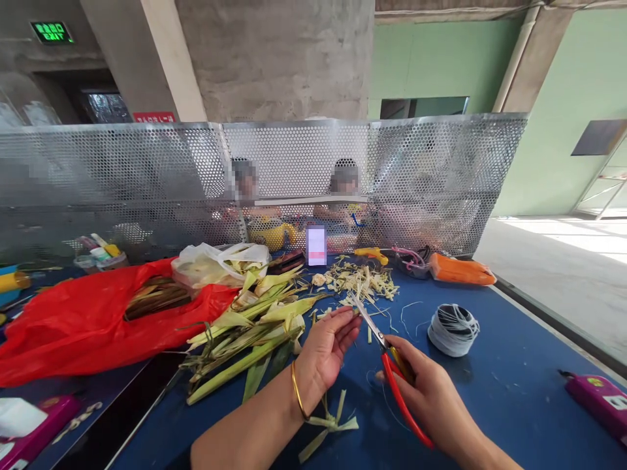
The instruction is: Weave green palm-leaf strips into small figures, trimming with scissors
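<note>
My right hand (pixel 431 385) grips a pair of scissors (pixel 398 390) with red handles, the blades pointing up and left. My left hand (pixel 323 349), with a gold bangle at the wrist, is pinched on a small greenish strip of corn husk beside the blade tips; the fingers hide most of it. Below the left wrist lies a tied, cross-shaped piece of husk (pixel 333 423). A pile of long green and yellow corn husks (pixel 249 346) spreads left of the hand. Beyond the scissors sits a heap of husk clippings (pixel 365 279).
A ball of pale string (pixel 453 331) stands at right, near loose thread. A red plastic bag (pixel 98 326) with dried husks and a white bag (pixel 196 267) lie at left. Behind are a lit phone (pixel 316 245), an orange packet (pixel 463 269) and a perforated metal screen (pixel 304 147), with people beyond.
</note>
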`<state>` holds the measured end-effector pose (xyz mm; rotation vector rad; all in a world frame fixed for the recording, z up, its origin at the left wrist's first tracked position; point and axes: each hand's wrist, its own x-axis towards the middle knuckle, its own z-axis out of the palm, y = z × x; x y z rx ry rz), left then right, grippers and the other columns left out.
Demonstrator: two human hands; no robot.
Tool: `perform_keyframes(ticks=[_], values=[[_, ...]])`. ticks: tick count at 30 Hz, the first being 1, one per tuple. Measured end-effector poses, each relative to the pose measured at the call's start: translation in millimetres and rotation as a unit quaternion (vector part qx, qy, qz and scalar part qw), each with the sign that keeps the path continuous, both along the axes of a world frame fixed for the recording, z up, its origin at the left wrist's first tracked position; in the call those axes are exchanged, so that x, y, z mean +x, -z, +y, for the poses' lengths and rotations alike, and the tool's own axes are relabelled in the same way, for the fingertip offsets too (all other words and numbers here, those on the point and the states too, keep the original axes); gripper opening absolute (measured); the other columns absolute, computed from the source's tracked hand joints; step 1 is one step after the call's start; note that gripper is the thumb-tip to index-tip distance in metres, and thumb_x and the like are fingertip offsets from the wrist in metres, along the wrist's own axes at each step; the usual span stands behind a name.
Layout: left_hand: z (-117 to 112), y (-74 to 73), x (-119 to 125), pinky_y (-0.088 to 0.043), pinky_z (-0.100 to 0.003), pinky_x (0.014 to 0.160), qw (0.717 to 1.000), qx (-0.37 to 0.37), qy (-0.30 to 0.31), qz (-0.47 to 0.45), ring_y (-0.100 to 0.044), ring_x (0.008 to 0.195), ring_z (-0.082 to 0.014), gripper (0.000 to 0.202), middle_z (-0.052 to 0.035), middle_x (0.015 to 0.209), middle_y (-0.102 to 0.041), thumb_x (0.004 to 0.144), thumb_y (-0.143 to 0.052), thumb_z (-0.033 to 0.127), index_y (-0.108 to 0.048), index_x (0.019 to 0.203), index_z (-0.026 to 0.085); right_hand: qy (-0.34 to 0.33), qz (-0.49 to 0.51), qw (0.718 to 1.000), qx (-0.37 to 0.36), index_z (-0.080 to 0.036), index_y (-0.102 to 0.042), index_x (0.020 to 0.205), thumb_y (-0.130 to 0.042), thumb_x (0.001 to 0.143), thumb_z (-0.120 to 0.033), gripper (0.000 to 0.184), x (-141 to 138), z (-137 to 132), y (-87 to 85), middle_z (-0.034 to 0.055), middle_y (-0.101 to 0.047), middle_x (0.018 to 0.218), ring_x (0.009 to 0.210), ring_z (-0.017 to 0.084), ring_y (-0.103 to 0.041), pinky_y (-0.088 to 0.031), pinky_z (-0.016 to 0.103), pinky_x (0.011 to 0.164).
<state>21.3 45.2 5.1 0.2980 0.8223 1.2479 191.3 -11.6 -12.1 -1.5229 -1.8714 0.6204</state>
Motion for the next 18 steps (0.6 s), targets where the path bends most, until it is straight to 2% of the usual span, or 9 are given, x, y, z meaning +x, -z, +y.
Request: perform_keyframes(ticks=[5, 9, 13, 15, 18], values=[[2, -5.4, -5, -0.055, -0.02, 0.06, 0.999, 0.027, -0.01, 0.044, -0.069, 0.065, -0.0134, 0.011, -0.0067, 0.073, -0.072, 0.073, -0.067, 0.004, -0.067, 0.082, 0.011, 0.041, -0.053, 0.997, 0.027, -0.022, -0.055, 0.122, -0.056, 0.082, -0.045, 0.047, 9, 4, -6.8, 0.004, -0.072, 0.097, 0.081, 0.02, -0.067, -0.052, 0.025, 0.071], [4, -13.3, -10, -0.051, -0.017, 0.053, 0.988, 0.083, -0.024, 0.131, -0.067, 0.061, -0.0118, 0.018, -0.0047, 0.071, -0.071, 0.069, -0.072, 0.01, -0.067, 0.087, 0.012, 0.052, -0.193, 0.979, 0.034, -0.025, -0.055, 0.123, -0.054, 0.081, -0.04, 0.045, 38, 2, -11.0, 0.0056, -0.073, 0.101, 0.083, 0.025, -0.07, -0.053, 0.03, 0.065], [3, -19.3, -13, -0.046, -0.016, 0.051, 0.976, 0.12, -0.02, 0.178, -0.065, 0.06, -0.0106, 0.024, -0.0023, 0.069, -0.069, 0.063, -0.076, 0.017, -0.068, 0.086, 0.014, 0.054, -0.281, 0.958, 0.034, -0.03, -0.061, 0.116, -0.052, 0.082, -0.044, 0.038, 78, -11, 0.1, 0.0051, -0.072, 0.107, 0.084, 0.028, -0.071, -0.054, 0.034, 0.065], [2, -21.4, -13, -0.044, -0.016, 0.051, 0.973, 0.127, -0.014, 0.193, -0.063, 0.06, -0.0095, 0.025, -0.0013, 0.069, -0.068, 0.062, -0.076, 0.018, -0.069, 0.085, 0.014, 0.044, -0.288, 0.957, 0.008, -0.033, -0.063, 0.113, -0.055, 0.08, -0.047, 0.036, 97, -20, 7.1, 0.004, -0.072, 0.107, 0.08, 0.027, -0.072, -0.054, 0.034, 0.063], [0, -24.1, -13, -0.041, -0.016, 0.051, 0.965, 0.144, 0.0, 0.22, -0.061, 0.059, -0.0085, 0.024, -0.0012, 0.071, -0.067, 0.062, -0.074, 0.017, -0.069, 0.085, 0.015, 0.039, -0.278, 0.96, -0.005, -0.035, -0.068, 0.102, -0.056, 0.079, -0.048, 0.029, 114, -33, 10.8, 0.0058, -0.074, 0.097, 0.072, 0.027, -0.071, -0.052, 0.033, 0.058]])
